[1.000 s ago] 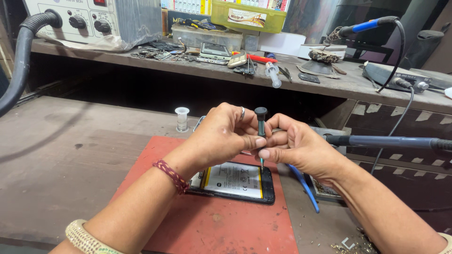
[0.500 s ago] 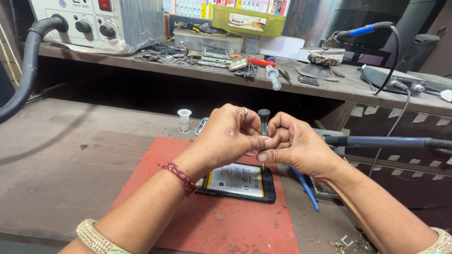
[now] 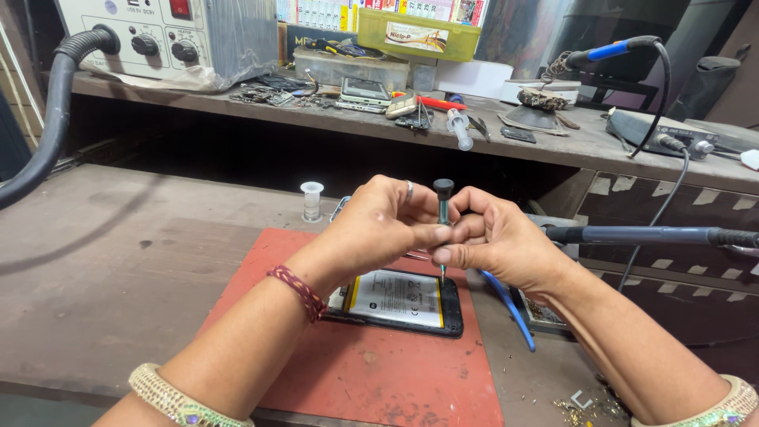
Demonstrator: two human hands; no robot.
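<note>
Both the left hand (image 3: 385,224) and right hand (image 3: 490,241) pinch the screwdriver (image 3: 443,207), hiding its shaft and part of the phone (image 3: 399,301)

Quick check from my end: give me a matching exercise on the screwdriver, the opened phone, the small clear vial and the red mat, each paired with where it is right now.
Things:
1. screwdriver
2. opened phone
3. small clear vial
4. red mat

Places:
A. flat on the bench, under the phone
B. upright between the left hand and right hand
C. lying on the mat, back open
D. standing on the bench beyond the mat

Pairs: 1-B, 2-C, 3-D, 4-A
</note>
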